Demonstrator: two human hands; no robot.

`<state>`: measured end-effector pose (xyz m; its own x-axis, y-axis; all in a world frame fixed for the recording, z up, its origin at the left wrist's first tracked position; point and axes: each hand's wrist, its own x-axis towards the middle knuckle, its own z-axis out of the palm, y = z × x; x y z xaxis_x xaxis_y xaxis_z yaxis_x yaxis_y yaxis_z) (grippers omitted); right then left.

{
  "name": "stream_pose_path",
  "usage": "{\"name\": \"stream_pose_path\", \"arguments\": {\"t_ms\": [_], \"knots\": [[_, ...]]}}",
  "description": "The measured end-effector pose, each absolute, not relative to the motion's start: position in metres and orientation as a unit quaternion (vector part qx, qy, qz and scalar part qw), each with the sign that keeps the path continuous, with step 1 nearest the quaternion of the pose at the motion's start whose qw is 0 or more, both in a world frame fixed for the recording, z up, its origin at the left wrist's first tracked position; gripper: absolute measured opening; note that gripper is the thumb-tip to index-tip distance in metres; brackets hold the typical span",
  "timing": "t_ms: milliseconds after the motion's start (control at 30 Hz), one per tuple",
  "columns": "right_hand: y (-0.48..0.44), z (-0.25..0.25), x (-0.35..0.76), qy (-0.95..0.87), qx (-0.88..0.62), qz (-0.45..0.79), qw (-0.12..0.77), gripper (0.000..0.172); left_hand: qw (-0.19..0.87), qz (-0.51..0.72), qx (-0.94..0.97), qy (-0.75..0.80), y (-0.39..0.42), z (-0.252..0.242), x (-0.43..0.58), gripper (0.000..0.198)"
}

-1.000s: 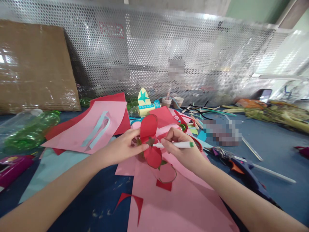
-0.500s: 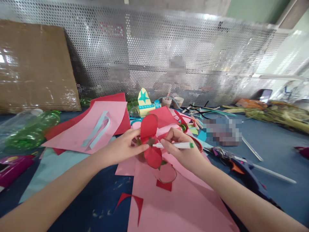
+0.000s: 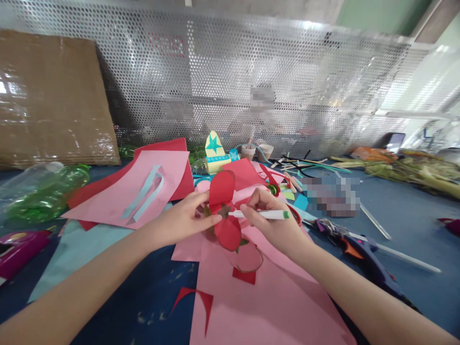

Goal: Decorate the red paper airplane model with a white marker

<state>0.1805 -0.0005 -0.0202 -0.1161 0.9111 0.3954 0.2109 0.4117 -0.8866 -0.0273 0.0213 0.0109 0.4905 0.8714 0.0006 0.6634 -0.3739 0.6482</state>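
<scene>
A red paper flower [image 3: 223, 211] with rounded petals and a dark centre stands at the middle of the blue table. My left hand [image 3: 183, 220] pinches it from the left, fingers closed on a petal by the centre. My right hand [image 3: 273, 221] grips a white marker [image 3: 264, 215] with a green end cap, its tip touching the flower's centre from the right. Below the flower lies a large pink paper sheet [image 3: 251, 306] with red scraps [image 3: 201, 299] on it.
Pink and red sheets [image 3: 143, 187] with a light blue strip lie at the left, beside a green plastic bottle [image 3: 46, 196]. A blue glue gun [image 3: 359, 249] lies at the right. A perforated metal screen [image 3: 230, 81] and a cardboard panel [image 3: 50, 96] stand behind. Sticks and scraps clutter the far side.
My right hand with the marker has shifted very slightly to the right at the flower's centre. The left hand and the flower stay in place.
</scene>
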Motion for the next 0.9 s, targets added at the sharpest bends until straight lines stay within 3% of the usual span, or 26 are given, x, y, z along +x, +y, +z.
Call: {"name": "stream_pose_path", "arguments": {"t_ms": [733,900], "knots": [[0.0023,-0.0183,0.1814,-0.649,-0.428,0.335,0.532,0.027,0.308,0.177,0.805,0.476,0.021,0.0129,-0.0249,0.051],[0.0016,-0.0147,0.1825,-0.633,-0.4,0.381,0.542,0.028,0.326,0.162,0.801,0.476,0.0231,0.014,-0.0286,0.05]]}}
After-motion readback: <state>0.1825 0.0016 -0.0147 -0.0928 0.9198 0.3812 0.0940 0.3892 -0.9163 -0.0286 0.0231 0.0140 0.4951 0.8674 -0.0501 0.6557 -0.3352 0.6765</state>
